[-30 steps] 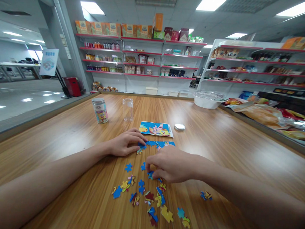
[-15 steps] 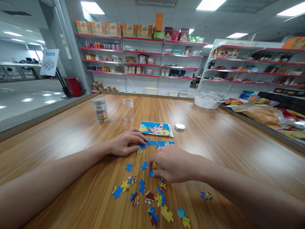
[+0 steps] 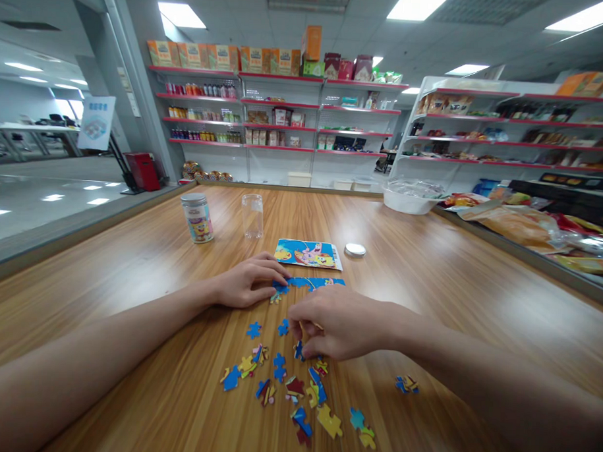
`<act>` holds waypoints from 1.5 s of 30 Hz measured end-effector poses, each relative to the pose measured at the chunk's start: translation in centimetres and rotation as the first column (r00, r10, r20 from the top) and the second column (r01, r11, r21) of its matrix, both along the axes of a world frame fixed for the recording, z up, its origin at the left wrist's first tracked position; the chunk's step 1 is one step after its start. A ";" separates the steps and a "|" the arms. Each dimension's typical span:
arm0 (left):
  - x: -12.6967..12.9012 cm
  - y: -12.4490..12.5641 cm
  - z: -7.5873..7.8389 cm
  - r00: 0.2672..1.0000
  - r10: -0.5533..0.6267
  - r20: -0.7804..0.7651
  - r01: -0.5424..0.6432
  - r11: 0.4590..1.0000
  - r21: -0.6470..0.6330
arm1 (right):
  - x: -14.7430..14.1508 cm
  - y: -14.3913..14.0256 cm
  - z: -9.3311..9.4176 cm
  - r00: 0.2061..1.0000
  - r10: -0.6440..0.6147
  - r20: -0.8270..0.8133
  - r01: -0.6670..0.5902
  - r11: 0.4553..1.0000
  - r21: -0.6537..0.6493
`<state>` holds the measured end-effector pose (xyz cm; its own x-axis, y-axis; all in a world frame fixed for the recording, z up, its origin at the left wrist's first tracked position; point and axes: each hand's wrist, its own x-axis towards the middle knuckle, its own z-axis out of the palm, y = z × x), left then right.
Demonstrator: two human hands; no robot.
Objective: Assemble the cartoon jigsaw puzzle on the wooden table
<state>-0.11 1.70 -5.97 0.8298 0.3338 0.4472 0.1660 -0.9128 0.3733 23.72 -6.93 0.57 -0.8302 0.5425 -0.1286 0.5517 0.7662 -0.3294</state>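
Observation:
My left hand [image 3: 253, 281] lies low on the table, fingers stretched out and their tips on the left end of a partly joined jigsaw strip [image 3: 304, 283]. Curled over the loose pieces, my right hand [image 3: 335, 321] has thumb and forefinger at a tilted blue puzzle piece [image 3: 298, 350]; the exact contact is partly hidden. It also covers the lower right of the strip. Just left of its fingertips is another blue puzzle piece [image 3: 283, 327]. Several loose pieces, among them a yellow puzzle piece [image 3: 329, 421], are scattered nearer to me. Beyond the strip lies a cartoon picture card [image 3: 308, 254].
A printed tin [image 3: 197, 219], a clear plastic jar [image 3: 253, 217] and a silver lid [image 3: 355, 250] stand beyond my hands. A small pile of pieces [image 3: 407, 384] sits under my right forearm's side. Farther back are a white basin [image 3: 412, 198] and stocked shelves.
My right fingers have shifted slightly left and curled, and the blue piece at the thumb has turned and tilted. My left hand stays in place.

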 end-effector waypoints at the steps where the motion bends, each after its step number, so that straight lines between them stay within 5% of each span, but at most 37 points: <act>1: 0.0 0.0 0.0 1.000 -0.001 0.001 0.001 1.000 0.001 | 0.0 0.0 0.0 1.000 0.013 -0.027 -0.013 1.000 -0.015; 6: 0.1 0.0 0.1 1.000 0.001 -0.007 -0.001 1.000 0.007 | -0.1 0.6 -0.6 0.974 -0.023 -0.223 -0.011 0.989 -0.148; 12: 0.1 0.0 0.1 1.000 -0.007 -0.012 0.007 1.000 0.001 | 0.1 3.2 -3.6 0.795 -0.283 -0.536 0.263 0.958 -0.117; 17: 0.2 0.1 0.0 1.000 -0.009 -0.006 0.009 1.000 -0.001 | 0.6 3.7 -5.1 0.839 -0.232 -0.493 0.329 0.937 0.119; 23: 0.2 -0.1 0.2 1.000 -0.001 0.009 0.001 1.000 -0.009 | 1.0 3.5 -4.8 0.926 -0.063 -0.371 0.195 0.923 0.331; 45: 0.2 -0.1 0.2 1.000 0.001 0.005 -0.001 1.000 0.005 | 0.4 3.4 -5.5 0.891 -0.288 -0.350 0.357 0.922 0.149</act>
<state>0.06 1.61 -5.82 0.8270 0.3324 0.4535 0.1651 -0.9146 0.3691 24.08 -3.53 -4.95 -0.5823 0.7729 0.2523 0.6732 0.6323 -0.3833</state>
